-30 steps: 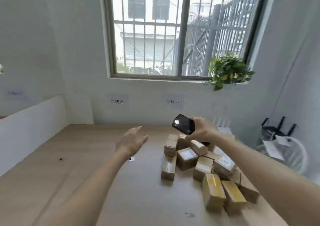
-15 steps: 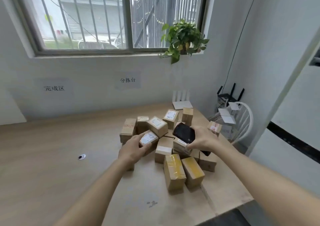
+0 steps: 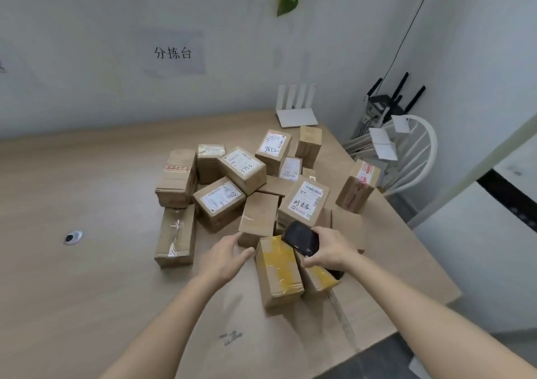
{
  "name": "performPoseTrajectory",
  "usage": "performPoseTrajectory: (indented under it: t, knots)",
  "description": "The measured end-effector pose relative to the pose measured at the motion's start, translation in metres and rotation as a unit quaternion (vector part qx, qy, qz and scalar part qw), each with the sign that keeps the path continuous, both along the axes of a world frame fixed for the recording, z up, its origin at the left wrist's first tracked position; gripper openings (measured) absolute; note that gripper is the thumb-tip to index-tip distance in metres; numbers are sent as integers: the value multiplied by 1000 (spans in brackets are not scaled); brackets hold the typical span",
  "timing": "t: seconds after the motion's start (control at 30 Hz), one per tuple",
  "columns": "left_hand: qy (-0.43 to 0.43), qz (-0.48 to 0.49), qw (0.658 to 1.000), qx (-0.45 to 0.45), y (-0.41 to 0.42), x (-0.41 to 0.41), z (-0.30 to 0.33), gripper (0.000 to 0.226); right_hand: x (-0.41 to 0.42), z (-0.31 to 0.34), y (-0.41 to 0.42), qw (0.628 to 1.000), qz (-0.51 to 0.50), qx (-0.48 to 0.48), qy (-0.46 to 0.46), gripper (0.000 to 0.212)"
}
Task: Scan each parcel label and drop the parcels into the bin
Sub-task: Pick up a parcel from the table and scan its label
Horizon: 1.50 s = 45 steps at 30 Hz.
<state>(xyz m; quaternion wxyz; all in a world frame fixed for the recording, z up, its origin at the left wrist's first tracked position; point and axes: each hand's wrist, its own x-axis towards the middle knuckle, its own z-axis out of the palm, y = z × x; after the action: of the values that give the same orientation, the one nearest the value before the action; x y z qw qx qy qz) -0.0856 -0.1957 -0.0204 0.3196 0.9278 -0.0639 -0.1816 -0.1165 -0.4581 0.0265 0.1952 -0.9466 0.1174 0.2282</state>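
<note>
Black and glossy, the scanner [image 3: 300,238] sits just right of the frame's centre, clamped in the right hand [image 3: 329,251], whose fingers [image 3: 312,262] curl round its body with the thumb along the near edge. The left hand [image 3: 228,255] reaches in beside it with fingers [image 3: 232,237] straight and slightly spread, tips close to or perhaps just touching the plain brown parcel [image 3: 258,218] at the near edge of the heap; the view does not settle contact. Just below the scanner lies a parcel bound in yellow tape [image 3: 277,271], and a second yellow-taped one [image 3: 319,279] shows partly under the right wrist.

Behind them the pile of parcels [image 3: 247,181] spreads across the middle of the wooden bench [image 3: 72,291], several with white labels facing up, others showing only bare cardboard. No bin is in view, so how many have gone in cannot be told. Judging by the size of the heap, most of the job is left: a parcel must be picked out, its label turned to the scanner, read, and dropped.

At upper right a white chair [image 3: 418,157] stands past the bench corner.
</note>
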Motion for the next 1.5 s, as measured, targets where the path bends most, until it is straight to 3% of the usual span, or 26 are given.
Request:
performPoseTrajectory:
  t: [0.33, 0.57, 0.8, 0.9, 1.17, 1.37, 1.5]
  knots:
    - [125, 8, 992, -29, -42, 10, -85, 71, 37, -84, -3, 997, 2, 26, 66, 66]
    - [182, 69, 978, -76, -61, 7, -111, 68, 50, -115, 0, 995, 24, 55, 85, 66]
    - [225, 172, 939, -196, -68, -1, -124, 37, 50, -131, 8, 988, -3, 136, 72, 57]
    - [246, 228, 909, -248, -65, -9, -114, 39, 48, -130, 10, 981, -25, 179, 67, 61]
    - [177, 277, 900, -288, -38, -22, -48, 52, 41, -77, 21, 969, 15, 247, 7, 77]
    - [83, 286, 908, -293, -16, -44, 28, 72, 31, -6, 44, 950, 68, 300, -46, 61]
    - [26, 280, 908, -309, 1, -60, 83, 72, 23, 52, 60, 938, 101, 321, -81, 61]
